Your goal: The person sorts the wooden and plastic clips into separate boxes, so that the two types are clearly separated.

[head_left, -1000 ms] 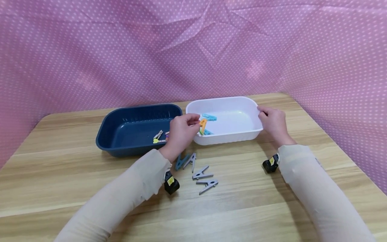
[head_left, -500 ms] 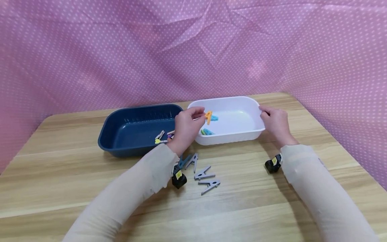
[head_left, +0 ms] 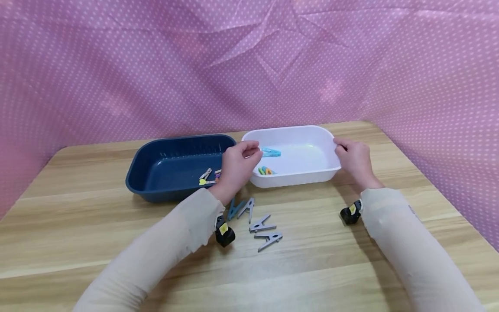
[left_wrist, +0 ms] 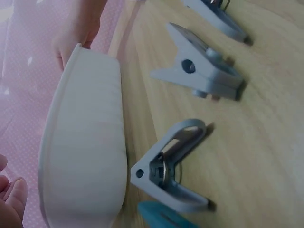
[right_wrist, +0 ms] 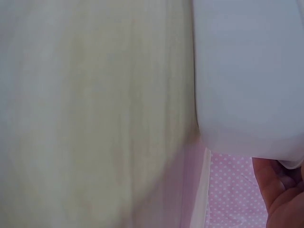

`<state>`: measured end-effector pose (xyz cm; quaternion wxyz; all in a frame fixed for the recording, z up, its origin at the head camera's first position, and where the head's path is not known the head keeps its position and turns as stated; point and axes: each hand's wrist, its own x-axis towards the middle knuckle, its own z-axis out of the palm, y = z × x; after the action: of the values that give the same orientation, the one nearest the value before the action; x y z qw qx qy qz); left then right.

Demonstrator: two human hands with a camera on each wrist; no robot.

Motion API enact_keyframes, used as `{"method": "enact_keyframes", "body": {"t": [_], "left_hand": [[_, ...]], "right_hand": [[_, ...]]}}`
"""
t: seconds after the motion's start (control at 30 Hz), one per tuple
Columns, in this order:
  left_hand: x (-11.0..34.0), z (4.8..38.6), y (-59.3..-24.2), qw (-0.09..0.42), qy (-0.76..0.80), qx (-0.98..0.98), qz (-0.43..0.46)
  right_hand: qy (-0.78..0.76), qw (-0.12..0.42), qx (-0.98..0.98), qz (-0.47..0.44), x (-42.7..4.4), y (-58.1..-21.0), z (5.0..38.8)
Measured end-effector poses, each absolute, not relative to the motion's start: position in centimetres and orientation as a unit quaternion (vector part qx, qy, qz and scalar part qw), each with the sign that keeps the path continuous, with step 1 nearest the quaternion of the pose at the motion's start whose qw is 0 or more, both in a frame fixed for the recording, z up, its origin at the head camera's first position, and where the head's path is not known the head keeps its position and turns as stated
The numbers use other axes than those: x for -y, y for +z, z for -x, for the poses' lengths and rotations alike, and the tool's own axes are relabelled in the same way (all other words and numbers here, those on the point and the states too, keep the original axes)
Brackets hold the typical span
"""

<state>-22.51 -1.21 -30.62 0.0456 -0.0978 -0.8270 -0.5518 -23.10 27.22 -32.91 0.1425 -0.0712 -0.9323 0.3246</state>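
Over the left end of the white tub [head_left: 296,177] hovers my left hand [head_left: 238,167], its fingers relaxed and nothing visible between them. An orange clip [head_left: 268,171] lies in the tub's near left corner beside a green one [head_left: 261,171], and blue clips [head_left: 271,152] lie farther back. My right hand [head_left: 354,159] pinches the tub's right rim; the right wrist view shows its fingers [right_wrist: 268,183] at the rim from below. In the left wrist view, the fingertips [left_wrist: 16,197] show at the left edge, away from the tub's outer wall [left_wrist: 85,137].
A dark blue tub [head_left: 156,193] stands to the left, holding small wooden clips [head_left: 205,173] and a yellow heart clip [head_left: 202,182]. Several grey clips [head_left: 268,240] and a teal clip [head_left: 234,209] lie on the wooden table [head_left: 312,264]. Pink dotted cloth [head_left: 249,65] hangs behind.
The orange clip has left my left hand and dropped into the white tub's near left corner. My left hand moved right over the tub, then slightly back left. My right hand stays at the rim.
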Motion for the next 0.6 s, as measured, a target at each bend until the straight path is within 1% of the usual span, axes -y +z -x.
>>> {"method": "enact_keyframes", "body": {"t": [0.27,0.6], "left_hand": [[2.8,21.3,-30.0,0.05,-0.552,0.821,0.138],[5.2,20.0,-29.9,0.079,-0.509,0.836,0.19]], "right_hand": [[0.327,0.14,0.932,0.07,-27.1,-32.6,23.1],[0.322,0.145,0.933,0.069,-27.1,-32.7,23.0]]}}
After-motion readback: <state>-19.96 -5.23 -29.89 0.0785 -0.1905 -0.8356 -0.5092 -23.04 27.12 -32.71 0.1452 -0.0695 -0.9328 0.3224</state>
